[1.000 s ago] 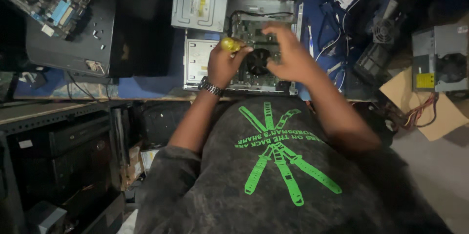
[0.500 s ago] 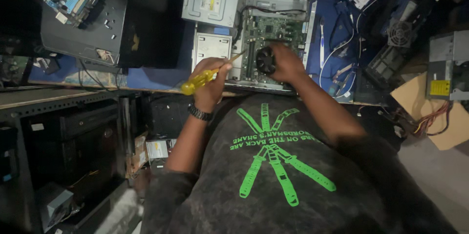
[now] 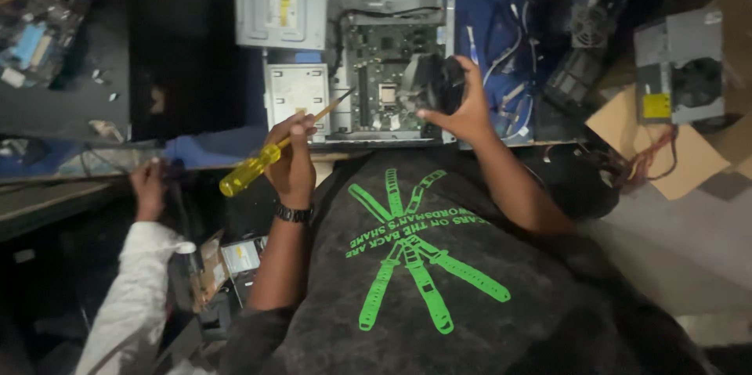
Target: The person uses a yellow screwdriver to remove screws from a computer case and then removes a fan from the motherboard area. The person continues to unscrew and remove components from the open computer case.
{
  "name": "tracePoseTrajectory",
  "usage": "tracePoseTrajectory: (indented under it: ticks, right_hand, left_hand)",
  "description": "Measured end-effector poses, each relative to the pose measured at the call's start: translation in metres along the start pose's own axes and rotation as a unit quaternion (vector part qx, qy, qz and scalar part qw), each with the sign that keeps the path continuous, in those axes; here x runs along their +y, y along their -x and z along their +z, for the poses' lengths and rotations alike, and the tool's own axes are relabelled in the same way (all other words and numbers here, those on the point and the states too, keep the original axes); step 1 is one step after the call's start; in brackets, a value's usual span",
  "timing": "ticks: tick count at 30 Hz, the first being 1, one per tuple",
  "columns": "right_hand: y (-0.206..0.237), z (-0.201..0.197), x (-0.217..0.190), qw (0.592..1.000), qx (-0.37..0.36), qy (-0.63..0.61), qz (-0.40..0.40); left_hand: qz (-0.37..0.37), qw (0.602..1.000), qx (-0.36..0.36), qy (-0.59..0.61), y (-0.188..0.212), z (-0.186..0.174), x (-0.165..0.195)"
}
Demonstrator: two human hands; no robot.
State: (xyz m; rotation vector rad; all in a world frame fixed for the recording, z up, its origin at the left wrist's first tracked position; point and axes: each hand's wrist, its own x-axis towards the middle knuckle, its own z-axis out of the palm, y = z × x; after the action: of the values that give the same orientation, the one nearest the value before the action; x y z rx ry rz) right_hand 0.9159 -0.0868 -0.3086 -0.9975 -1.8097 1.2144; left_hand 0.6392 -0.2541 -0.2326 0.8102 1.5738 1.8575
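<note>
Cluttered bench [image 3: 196, 148] holds an open computer case [image 3: 376, 54]. Left hand [image 3: 291, 157] has fingers closed around a yellow screwdriver [image 3: 258, 165]; right hand [image 3: 462, 105] fingers grip the black fan [image 3: 439, 81].

Dark grey mottled T-shirt [image 3: 439, 297], short sleeves, green print on the chest: crossed strap-like shapes under curved lettering. Black wristwatch [image 3: 294, 213] on left wrist. Both forearms bare.

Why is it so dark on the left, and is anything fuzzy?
Head view: light falls mostly on the open computer case; the far left sinks into shadow. The left hand holding the yellow-handled screwdriver looks slightly soft, and the right hand is fairly sharp.
</note>
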Motion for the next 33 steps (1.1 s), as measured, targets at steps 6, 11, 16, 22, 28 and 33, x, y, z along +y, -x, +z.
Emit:
tracePoseTrajectory:
  ticks: [6, 11, 16, 22, 28, 33]
  right_hand:
    - [-0.008, -0.063, 0.021, 0.983, 0.144, -0.089, 0.072]
    - [-0.041, -0.131, 0.043, 0.96, 0.258, 0.079, 0.069]
    - [-0.095, -0.181, 0.058, 0.962, 0.252, 0.102, 0.03]
    - [-0.176, -0.21, 0.077, 0.971, 0.17, 0.087, -0.141]
    - [-0.212, -0.211, 0.093, 0.853, 0.207, 0.476, -0.054]
    - [-0.22, -0.205, 0.094, 0.893, 0.166, 0.381, 0.17]
  left_hand:
    - [0.039, 0.986, -0.081, -0.141, 0.007, 0.015, 0.003]
    - [0.05, 0.973, -0.118, -0.193, 0.019, 0.05, 0.003]
    - [0.029, 0.972, -0.106, -0.208, 0.034, 0.083, -0.001]
    - [0.074, 0.943, -0.071, -0.316, 0.053, 0.108, 0.004]
    - [0.11, 0.929, -0.053, -0.35, 0.07, 0.118, 0.017]
    - [0.121, 0.92, -0.027, -0.371, 0.07, 0.115, 0.013]
